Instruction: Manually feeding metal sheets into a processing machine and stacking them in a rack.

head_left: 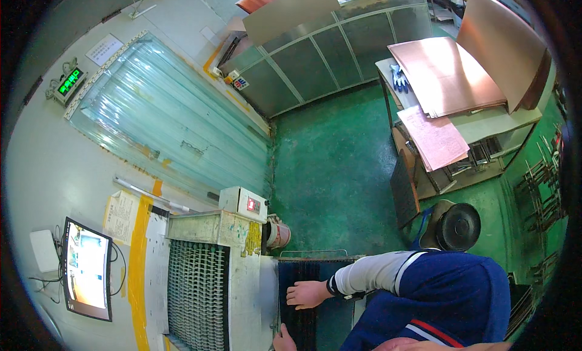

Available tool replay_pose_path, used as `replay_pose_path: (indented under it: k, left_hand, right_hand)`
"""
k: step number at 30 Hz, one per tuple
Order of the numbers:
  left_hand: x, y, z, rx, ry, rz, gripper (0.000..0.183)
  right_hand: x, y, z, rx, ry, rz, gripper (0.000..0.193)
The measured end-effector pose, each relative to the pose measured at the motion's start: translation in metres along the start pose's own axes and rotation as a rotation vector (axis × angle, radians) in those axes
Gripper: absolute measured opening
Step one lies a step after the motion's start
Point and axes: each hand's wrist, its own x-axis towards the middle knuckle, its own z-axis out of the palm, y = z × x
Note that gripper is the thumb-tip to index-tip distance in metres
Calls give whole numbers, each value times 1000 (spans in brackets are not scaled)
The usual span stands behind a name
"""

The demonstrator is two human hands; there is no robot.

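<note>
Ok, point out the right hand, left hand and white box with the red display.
Right hand [308, 294]: head view, back of the hand.
Left hand [284, 340]: head view, middle of visible part.
White box [242, 203]: head view, front face.

Fairly even, cool light fills the room. Glare whitens the copper-coloured sheets, highlights streak the clear strip curtain, and the green floor carries a soft sheen. The screen burns out nearly white; the dark panel beneath the right hand loses detail. Straight edges bow toward a black rim.
</note>
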Motion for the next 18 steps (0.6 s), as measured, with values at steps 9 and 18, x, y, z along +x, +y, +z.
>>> replay_pose_path:
  k: [9,18]
  left_hand:
    - [0,16,1,-70,127,39,78]
    - [4,14,-14,-81,-22,-103,84]
  right_hand:
    - [5,8,-15,81,215,-96,32]
    - [21,-8,-21,73,146,-60,42]
